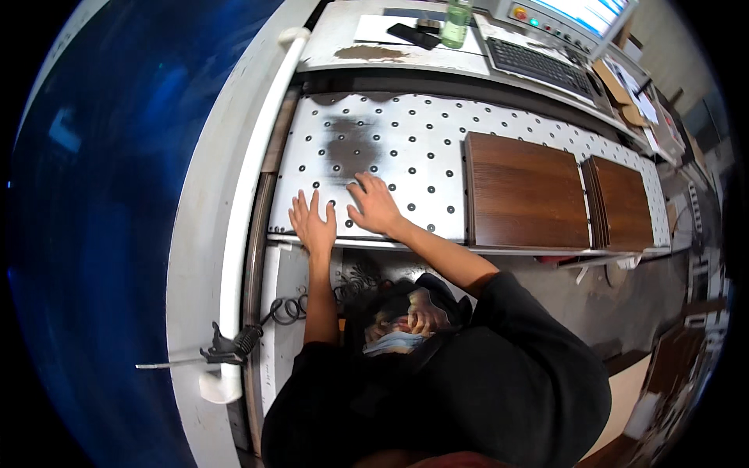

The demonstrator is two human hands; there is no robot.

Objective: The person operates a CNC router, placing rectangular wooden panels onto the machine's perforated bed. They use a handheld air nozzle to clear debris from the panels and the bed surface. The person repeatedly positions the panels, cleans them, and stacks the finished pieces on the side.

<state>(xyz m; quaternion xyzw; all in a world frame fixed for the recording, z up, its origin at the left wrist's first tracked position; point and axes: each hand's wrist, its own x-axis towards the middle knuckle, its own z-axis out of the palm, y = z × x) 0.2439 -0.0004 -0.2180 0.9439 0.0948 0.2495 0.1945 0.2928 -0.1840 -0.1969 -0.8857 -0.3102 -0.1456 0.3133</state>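
My left hand (314, 225) is at the near edge of a white table (413, 168) dotted with black round studs. Its fingers are stretched out and apart, with nothing in them. Just to its right, my right hand (376, 204) is over the same table, fingers spread and holding nothing. Whether either palm touches the surface I cannot tell. Beyond the hands a dark worn patch (353, 148) marks the table. Farther right, a dark brown wood-grain panel (527, 191) lies flat, and a smaller stack of brown panels (624, 203) lies beside it.
A white rail (253, 187) runs along the left, with an air blow gun (230, 343) and its coiled black hose (290, 309) near its lower end. At the back stand a green bottle (456, 23), a black phone (412, 35), a keyboard (538, 66) and a monitor (581, 14).
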